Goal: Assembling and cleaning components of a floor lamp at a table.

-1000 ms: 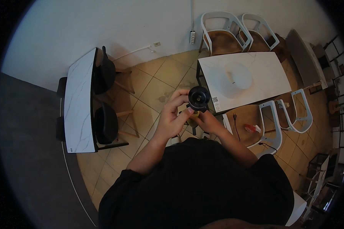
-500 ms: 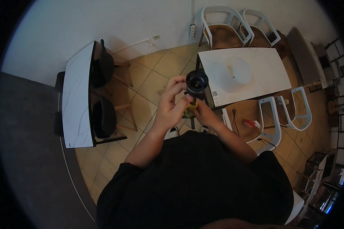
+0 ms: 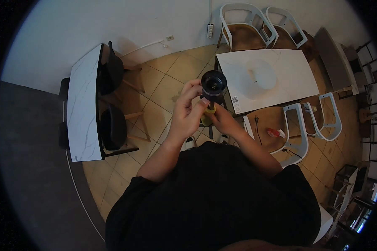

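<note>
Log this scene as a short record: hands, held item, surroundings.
Held item: black round-topped device with yellow-green lower part
Left hand: fingers and thumb on its black part
Right hand: at the yellow-green part, grip partly hidden
Right side: white table; chair with red item and cable on seat
Left side: marbled table, black chairs

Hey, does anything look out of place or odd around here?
Mildly, yes: to the right of the right hand, a small red-and-white thing and a dark cord lie on a chair's brown seat, an unusual spot for them.
</note>
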